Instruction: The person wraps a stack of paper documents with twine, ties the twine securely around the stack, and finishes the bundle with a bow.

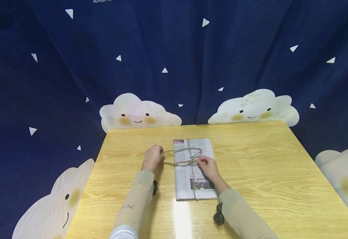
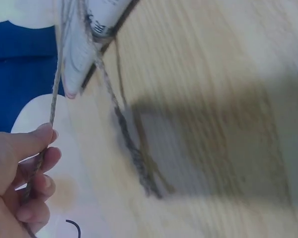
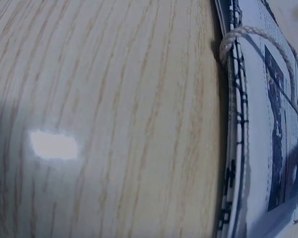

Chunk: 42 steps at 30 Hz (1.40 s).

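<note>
A folded stack of newspaper (image 1: 182,186) lies on the wooden table, with brown twine (image 1: 193,182) running lengthwise over it and crossing near its middle. Left of the stack, my left hand (image 1: 153,157) pinches a strand of the twine (image 2: 54,94) between thumb and forefinger, its tail passing down over the curled fingers. That strand stretches back to a loop over the paper. My right hand (image 1: 208,167) pinches the twine beside the crossing, over the right half of the stack. In the right wrist view, twine (image 3: 258,30) wraps round the newspaper's near edge; only a sliver of hand shows.
The wooden table (image 1: 269,172) extends on both sides of the stack. A loose twine end (image 2: 139,168) sticks out past the newspaper's left side. Behind the table hangs a dark blue curtain (image 1: 174,39) with clouds and white triangles.
</note>
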Each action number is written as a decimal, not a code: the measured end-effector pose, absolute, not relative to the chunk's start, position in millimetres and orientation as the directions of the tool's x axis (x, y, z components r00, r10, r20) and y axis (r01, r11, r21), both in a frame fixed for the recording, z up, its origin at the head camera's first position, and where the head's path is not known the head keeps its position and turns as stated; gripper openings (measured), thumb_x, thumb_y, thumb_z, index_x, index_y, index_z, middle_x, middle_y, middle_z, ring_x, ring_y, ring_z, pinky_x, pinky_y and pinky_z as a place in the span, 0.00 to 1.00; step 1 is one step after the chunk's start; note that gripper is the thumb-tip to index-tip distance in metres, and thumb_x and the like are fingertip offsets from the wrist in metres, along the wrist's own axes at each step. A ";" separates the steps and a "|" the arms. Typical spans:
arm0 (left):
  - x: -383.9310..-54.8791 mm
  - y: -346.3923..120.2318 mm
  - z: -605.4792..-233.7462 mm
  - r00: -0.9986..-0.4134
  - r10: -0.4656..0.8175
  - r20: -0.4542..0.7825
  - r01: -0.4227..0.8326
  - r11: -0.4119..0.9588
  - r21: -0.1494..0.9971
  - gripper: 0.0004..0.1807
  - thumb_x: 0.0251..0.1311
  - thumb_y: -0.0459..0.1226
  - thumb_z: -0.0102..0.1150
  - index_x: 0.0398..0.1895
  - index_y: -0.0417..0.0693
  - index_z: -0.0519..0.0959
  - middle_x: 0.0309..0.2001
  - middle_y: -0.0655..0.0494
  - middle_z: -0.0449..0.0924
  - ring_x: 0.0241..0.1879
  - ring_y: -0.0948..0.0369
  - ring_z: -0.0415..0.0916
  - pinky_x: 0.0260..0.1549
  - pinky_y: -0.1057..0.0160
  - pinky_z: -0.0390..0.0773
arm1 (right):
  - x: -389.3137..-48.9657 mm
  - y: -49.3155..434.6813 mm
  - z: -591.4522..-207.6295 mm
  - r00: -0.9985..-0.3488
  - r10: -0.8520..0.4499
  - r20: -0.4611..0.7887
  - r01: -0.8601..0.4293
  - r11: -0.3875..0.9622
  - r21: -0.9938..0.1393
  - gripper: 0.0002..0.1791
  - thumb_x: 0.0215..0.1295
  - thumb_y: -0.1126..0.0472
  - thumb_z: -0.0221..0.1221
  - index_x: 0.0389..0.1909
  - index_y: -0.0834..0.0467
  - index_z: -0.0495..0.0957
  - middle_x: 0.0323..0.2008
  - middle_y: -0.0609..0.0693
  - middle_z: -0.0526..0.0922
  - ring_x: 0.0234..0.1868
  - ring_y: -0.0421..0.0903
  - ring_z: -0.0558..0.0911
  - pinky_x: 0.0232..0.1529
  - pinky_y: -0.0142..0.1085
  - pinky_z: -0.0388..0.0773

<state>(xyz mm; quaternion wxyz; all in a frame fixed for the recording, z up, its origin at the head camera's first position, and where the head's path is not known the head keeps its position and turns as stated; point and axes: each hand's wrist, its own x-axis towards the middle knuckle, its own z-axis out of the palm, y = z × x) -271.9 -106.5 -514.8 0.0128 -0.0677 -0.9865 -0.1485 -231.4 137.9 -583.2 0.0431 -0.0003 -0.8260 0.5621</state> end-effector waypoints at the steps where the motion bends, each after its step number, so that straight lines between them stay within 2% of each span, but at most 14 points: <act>1: -272.0 -107.5 -516.6 -0.992 0.122 0.042 0.128 0.944 0.303 0.06 0.56 0.37 0.61 0.32 0.45 0.84 0.34 0.53 0.83 0.34 0.57 0.80 0.31 0.60 0.79 | -231.4 138.1 -583.8 -0.996 0.050 0.067 -0.044 0.370 -0.928 0.06 0.58 0.69 0.58 0.32 0.69 0.78 0.23 0.55 0.80 0.23 0.41 0.79 0.25 0.28 0.77; 4: -272.6 -107.7 -522.8 -0.997 0.074 0.013 0.073 0.913 0.401 0.07 0.57 0.37 0.60 0.30 0.43 0.83 0.30 0.53 0.82 0.28 0.60 0.77 0.24 0.63 0.76 | -231.1 138.5 -584.0 -0.997 0.056 0.055 -0.030 0.371 -0.928 0.06 0.58 0.68 0.58 0.33 0.69 0.79 0.24 0.54 0.80 0.24 0.41 0.79 0.25 0.27 0.76; 8: -271.5 -100.7 -530.6 -0.997 0.004 -0.080 -0.051 0.741 0.669 0.09 0.61 0.34 0.54 0.31 0.35 0.80 0.22 0.53 0.76 0.19 0.63 0.67 0.16 0.68 0.67 | -230.6 138.1 -582.5 -0.997 0.057 0.060 -0.034 0.371 -0.928 0.06 0.58 0.68 0.59 0.33 0.69 0.79 0.24 0.55 0.80 0.24 0.42 0.79 0.25 0.27 0.76; 13: -269.0 -84.8 -530.9 -0.963 -0.056 -0.264 -0.269 0.267 0.925 0.13 0.65 0.31 0.46 0.38 0.23 0.74 0.18 0.52 0.68 0.14 0.67 0.60 0.11 0.72 0.61 | -230.6 138.0 -581.7 -0.996 0.048 0.069 -0.045 0.381 -0.924 0.05 0.58 0.69 0.59 0.31 0.69 0.79 0.23 0.55 0.80 0.23 0.42 0.79 0.25 0.28 0.76; 18: -272.4 -71.6 -521.8 -0.897 -0.030 -0.440 -0.420 -0.246 0.873 0.11 0.67 0.31 0.41 0.39 0.28 0.68 0.18 0.57 0.62 0.12 0.71 0.55 0.06 0.77 0.55 | -232.2 138.7 -583.4 -0.997 0.044 0.057 -0.036 0.377 -0.925 0.05 0.58 0.69 0.59 0.32 0.69 0.79 0.24 0.56 0.81 0.24 0.44 0.80 0.25 0.27 0.76; 22: -343.3 -82.8 -646.2 -0.894 0.115 -0.433 -0.422 -0.545 0.725 0.09 0.66 0.38 0.47 0.36 0.39 0.67 0.21 0.59 0.62 0.12 0.71 0.54 0.06 0.76 0.51 | -232.9 140.2 -584.9 -0.998 0.036 0.048 -0.031 0.376 -0.926 0.05 0.58 0.69 0.59 0.32 0.69 0.78 0.25 0.56 0.81 0.25 0.47 0.81 0.26 0.27 0.77; 25: -388.1 -89.1 -736.4 -0.906 0.166 -0.390 -0.394 -0.671 0.628 0.10 0.64 0.42 0.49 0.35 0.44 0.67 0.22 0.61 0.63 0.13 0.71 0.55 0.07 0.75 0.51 | -232.5 141.2 -584.9 -0.998 0.025 0.053 -0.039 0.375 -0.926 0.05 0.58 0.69 0.59 0.32 0.69 0.78 0.24 0.57 0.81 0.25 0.47 0.81 0.27 0.27 0.77; 27: -378.8 -82.2 -732.9 -0.918 0.116 -0.380 -0.342 -0.715 0.609 0.09 0.66 0.41 0.46 0.34 0.44 0.68 0.22 0.61 0.63 0.14 0.70 0.57 0.07 0.76 0.53 | -232.2 141.6 -584.5 -0.998 0.020 0.054 -0.043 0.370 -0.928 0.05 0.58 0.70 0.59 0.32 0.69 0.78 0.24 0.57 0.81 0.25 0.46 0.81 0.26 0.27 0.77; 32: -379.0 -66.1 -791.0 -0.964 -0.067 -0.259 -0.102 -0.802 0.589 0.11 0.62 0.44 0.51 0.32 0.46 0.68 0.27 0.57 0.65 0.23 0.65 0.65 0.15 0.71 0.61 | -233.3 142.4 -585.4 -0.998 0.014 0.058 -0.048 0.379 -0.924 0.05 0.58 0.69 0.59 0.32 0.69 0.79 0.24 0.57 0.81 0.24 0.44 0.80 0.26 0.28 0.77; 34: -362.1 -55.4 -784.3 -0.969 -0.140 -0.204 -0.012 -0.797 0.604 0.12 0.63 0.45 0.50 0.33 0.46 0.65 0.29 0.55 0.65 0.27 0.62 0.66 0.21 0.68 0.66 | -233.6 142.9 -586.1 -0.998 0.014 0.061 -0.051 0.391 -0.919 0.05 0.58 0.69 0.59 0.32 0.69 0.79 0.24 0.56 0.81 0.24 0.44 0.80 0.26 0.28 0.76; 36: -334.5 -43.4 -753.2 -0.965 -0.213 -0.152 0.065 -0.758 0.649 0.12 0.64 0.44 0.48 0.33 0.43 0.64 0.31 0.52 0.64 0.31 0.59 0.66 0.28 0.65 0.69 | -233.9 143.1 -586.3 -0.998 0.016 0.061 -0.050 0.396 -0.917 0.05 0.58 0.69 0.59 0.32 0.68 0.79 0.24 0.56 0.81 0.24 0.44 0.80 0.26 0.28 0.76; 38: -299.1 -32.5 -698.5 -0.946 -0.285 -0.157 0.076 -0.663 0.745 0.12 0.66 0.41 0.45 0.36 0.40 0.64 0.34 0.51 0.64 0.35 0.59 0.66 0.38 0.63 0.72 | -234.0 143.3 -586.1 -0.998 0.017 0.060 -0.048 0.395 -0.917 0.05 0.58 0.69 0.59 0.32 0.68 0.79 0.24 0.56 0.81 0.24 0.45 0.80 0.26 0.28 0.76; 40: -265.8 -24.5 -643.1 -0.925 -0.342 -0.166 0.052 -0.548 0.835 0.12 0.65 0.39 0.47 0.38 0.36 0.66 0.36 0.51 0.65 0.37 0.60 0.65 0.42 0.63 0.71 | -234.3 143.3 -586.1 -0.998 0.015 0.059 -0.048 0.395 -0.918 0.05 0.58 0.69 0.59 0.32 0.68 0.79 0.24 0.56 0.81 0.24 0.45 0.81 0.26 0.28 0.76; 42: -243.3 -21.0 -605.9 -0.908 -0.386 -0.164 0.018 -0.427 0.904 0.13 0.63 0.38 0.52 0.39 0.33 0.71 0.36 0.51 0.68 0.36 0.62 0.66 0.39 0.66 0.72 | -234.3 143.5 -586.2 -0.998 0.010 0.060 -0.051 0.396 -0.917 0.05 0.58 0.69 0.59 0.32 0.68 0.79 0.24 0.56 0.81 0.24 0.45 0.80 0.26 0.28 0.76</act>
